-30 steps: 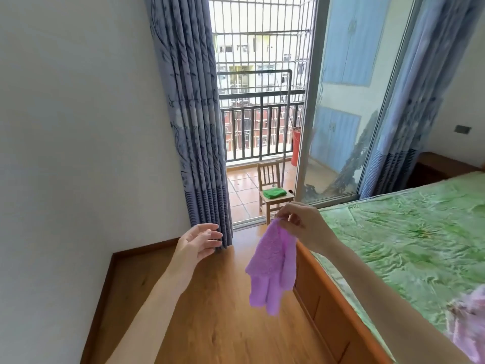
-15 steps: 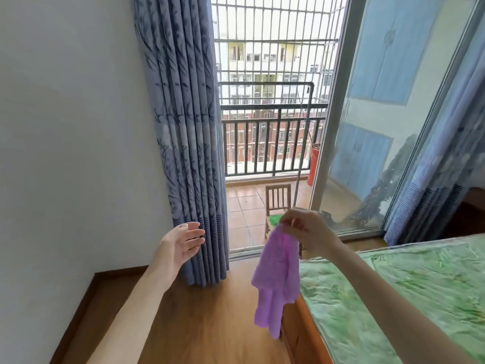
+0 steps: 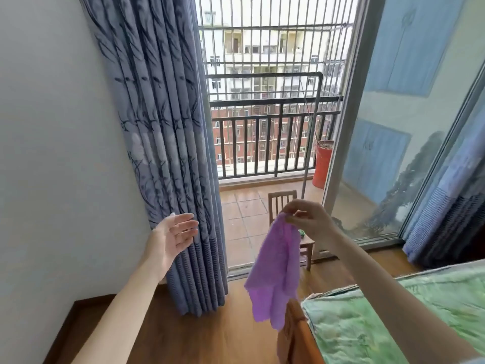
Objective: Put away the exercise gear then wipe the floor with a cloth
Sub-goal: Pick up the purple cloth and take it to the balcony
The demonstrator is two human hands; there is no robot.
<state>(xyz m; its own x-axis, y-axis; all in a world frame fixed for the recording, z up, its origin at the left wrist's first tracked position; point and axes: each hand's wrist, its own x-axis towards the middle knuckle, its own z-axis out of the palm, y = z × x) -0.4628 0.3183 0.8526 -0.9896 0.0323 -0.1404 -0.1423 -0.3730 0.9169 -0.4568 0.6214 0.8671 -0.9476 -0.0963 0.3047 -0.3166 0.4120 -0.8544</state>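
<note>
The view has closed in on the balcony door (image 3: 265,153), with the bed (image 3: 393,319) slipping lower right.

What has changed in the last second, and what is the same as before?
The view has drawn closer to the balcony door and tilted up, so less of the bed shows. The right hand still pinches the purple cloth by its top, hanging. The left hand stays open and empty beside the curtain.
</note>
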